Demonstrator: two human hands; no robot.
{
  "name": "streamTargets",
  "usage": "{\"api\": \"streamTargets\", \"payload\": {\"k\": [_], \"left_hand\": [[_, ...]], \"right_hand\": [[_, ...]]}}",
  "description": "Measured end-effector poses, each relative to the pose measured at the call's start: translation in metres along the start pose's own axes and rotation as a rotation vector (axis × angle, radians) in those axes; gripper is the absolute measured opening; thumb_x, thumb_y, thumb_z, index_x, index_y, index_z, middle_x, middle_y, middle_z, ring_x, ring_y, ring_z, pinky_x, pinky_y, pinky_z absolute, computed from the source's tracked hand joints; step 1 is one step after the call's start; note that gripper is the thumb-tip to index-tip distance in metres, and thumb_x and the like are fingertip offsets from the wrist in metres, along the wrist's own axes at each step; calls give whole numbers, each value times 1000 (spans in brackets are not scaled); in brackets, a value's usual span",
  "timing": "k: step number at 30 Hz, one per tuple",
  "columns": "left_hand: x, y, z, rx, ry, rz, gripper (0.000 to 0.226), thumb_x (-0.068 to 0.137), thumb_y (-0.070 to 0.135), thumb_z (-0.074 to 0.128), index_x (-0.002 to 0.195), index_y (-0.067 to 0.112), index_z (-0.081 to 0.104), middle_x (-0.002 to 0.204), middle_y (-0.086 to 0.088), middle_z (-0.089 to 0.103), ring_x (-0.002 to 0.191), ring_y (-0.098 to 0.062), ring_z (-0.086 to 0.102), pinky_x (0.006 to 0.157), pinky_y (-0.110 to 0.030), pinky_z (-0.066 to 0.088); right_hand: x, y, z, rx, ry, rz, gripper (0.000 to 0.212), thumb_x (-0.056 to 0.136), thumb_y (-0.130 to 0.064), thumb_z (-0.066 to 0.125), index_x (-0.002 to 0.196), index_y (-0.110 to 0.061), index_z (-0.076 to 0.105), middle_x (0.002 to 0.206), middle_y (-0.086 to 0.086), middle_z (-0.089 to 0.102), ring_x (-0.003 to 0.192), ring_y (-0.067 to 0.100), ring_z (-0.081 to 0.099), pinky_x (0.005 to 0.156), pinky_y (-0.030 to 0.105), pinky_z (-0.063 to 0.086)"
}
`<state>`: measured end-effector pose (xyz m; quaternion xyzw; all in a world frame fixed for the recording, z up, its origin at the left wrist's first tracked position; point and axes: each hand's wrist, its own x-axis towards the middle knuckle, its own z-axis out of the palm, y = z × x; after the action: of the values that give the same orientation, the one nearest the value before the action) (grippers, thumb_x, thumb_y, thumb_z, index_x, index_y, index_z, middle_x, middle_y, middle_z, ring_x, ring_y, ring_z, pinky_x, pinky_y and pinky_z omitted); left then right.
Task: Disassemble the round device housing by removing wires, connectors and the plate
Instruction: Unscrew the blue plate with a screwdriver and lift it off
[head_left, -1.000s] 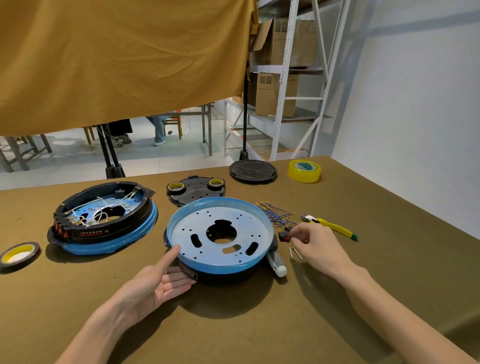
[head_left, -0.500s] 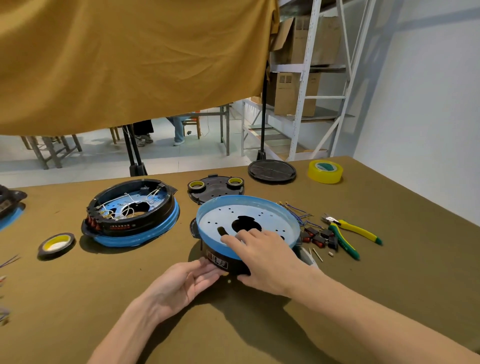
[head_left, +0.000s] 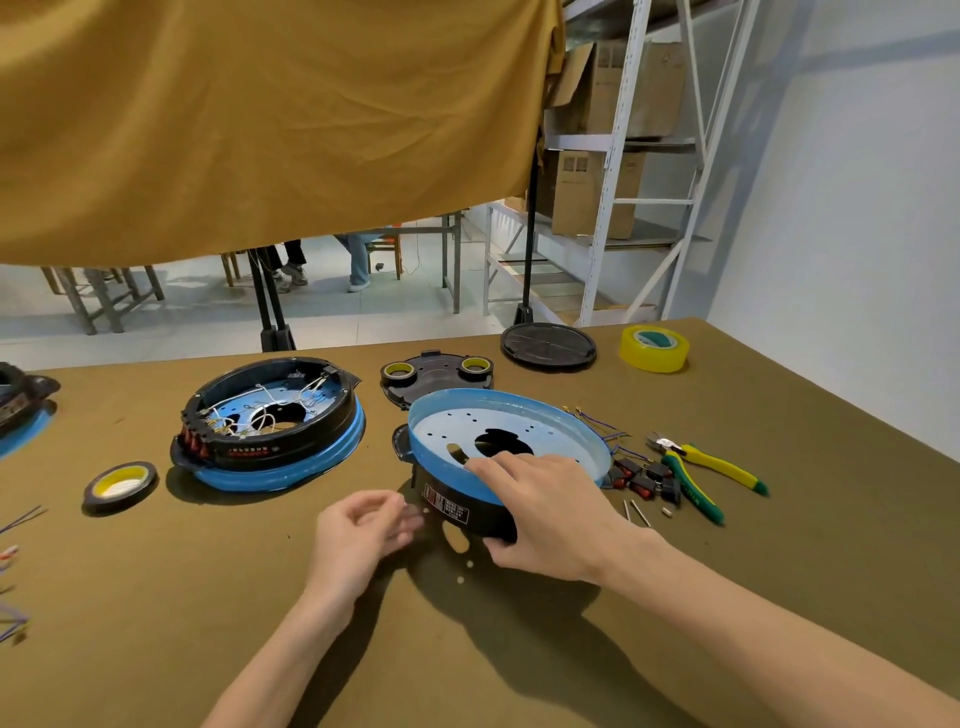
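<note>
round housing (head_left: 498, 452) tilted, near edge raised off counter (head_left: 519, 649). gripped at near rim by right hand (head_left: 545, 514). left hand (head_left: 358, 535) just beside, fingers loosely curled, holding nothing.

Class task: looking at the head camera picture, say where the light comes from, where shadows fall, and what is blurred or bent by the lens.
Head view: the housing and right hand cast a dark shadow toward the viewer, so light comes from beyond the table; left hand fingertips are motion-blurred; the shelving uprights lean, a wide-angle distortion.
</note>
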<state>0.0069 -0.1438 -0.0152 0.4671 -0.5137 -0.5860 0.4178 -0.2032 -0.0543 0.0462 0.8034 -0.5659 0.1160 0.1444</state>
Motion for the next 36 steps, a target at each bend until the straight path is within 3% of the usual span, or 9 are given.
{"api": "streamTargets", "payload": {"k": [3, 6, 9, 12, 16, 24, 28, 31, 36], "left_hand": [[7, 1, -11, -1, 242, 250, 9, 98, 17, 65, 102, 19, 73, 93, -1, 80, 85, -11, 77, 74, -28, 61], [5, 3, -13, 31, 305, 412, 9, 96, 24, 70, 103, 26, 76, 95, 11, 78, 90, -6, 74, 76, -27, 60], [-3, 4, -4, 136, 209, 536, 13, 90, 32, 73, 101, 29, 78, 99, 15, 75, 100, -6, 68, 82, -23, 53], [-11, 3, 8, 188, 100, 544, 19, 81, 40, 74, 96, 31, 80, 101, 19, 69, 108, -5, 59, 90, -25, 47], [-18, 4, 19, 182, 8, 555, 17, 77, 42, 76, 92, 36, 82, 101, 21, 68, 114, -9, 56, 94, -31, 49], [-25, 5, 31, 121, -44, 533, 14, 76, 36, 78, 88, 35, 84, 100, 15, 71, 114, -11, 58, 99, -40, 50], [-26, 4, 43, 189, 11, 604, 17, 80, 41, 75, 95, 37, 81, 104, 18, 72, 118, -9, 57, 102, -41, 47], [-22, -4, 46, 406, 53, 686, 26, 89, 47, 69, 115, 43, 72, 118, 27, 65, 126, 2, 49, 112, -31, 26], [-11, -15, 41, 615, 53, 710, 40, 96, 52, 48, 125, 33, 67, 124, 19, 62, 125, 0, 45, 112, -32, 22]], "right_hand": [[0, -7, 11, -56, -29, -66, 63, 83, -44, 69, 135, -21, 42, 118, 1, 62, 102, 21, 62, 79, 37, 54], [-4, -17, 25, -94, -81, -98, 60, 86, -42, 72, 134, -20, 43, 125, 4, 59, 109, 26, 59, 83, 38, 51], [-8, -19, 31, 12, -88, -39, 58, 88, -53, 68, 134, -25, 46, 130, -1, 56, 116, 20, 54, 93, 36, 46], [-5, -17, 23, 406, -74, 186, 51, 93, -67, 51, 130, -32, 58, 121, -17, 58, 111, 0, 50, 98, 28, 43], [7, -17, 13, 884, 5, 370, 26, 100, -41, 59, 116, -27, 74, 99, -18, 70, 98, 1, 63, 81, 19, 52], [3, -6, 12, 1111, 124, 391, 14, 94, -22, 72, 104, -17, 81, 86, -10, 77, 76, 0, 65, 65, 12, 46], [-1, 1, 8, 1101, 135, 394, 11, 93, -23, 73, 100, -23, 81, 88, -10, 77, 79, 5, 67, 68, 16, 50], [-12, 16, 2, 1008, 233, 444, 8, 92, -25, 74, 94, -31, 79, 85, -17, 75, 78, 6, 67, 66, 17, 53], [-74, 77, 5, 468, 414, 745, 6, 89, -22, 75, 86, -27, 77, 74, -15, 70, 70, 7, 64, 62, 27, 52]]}}
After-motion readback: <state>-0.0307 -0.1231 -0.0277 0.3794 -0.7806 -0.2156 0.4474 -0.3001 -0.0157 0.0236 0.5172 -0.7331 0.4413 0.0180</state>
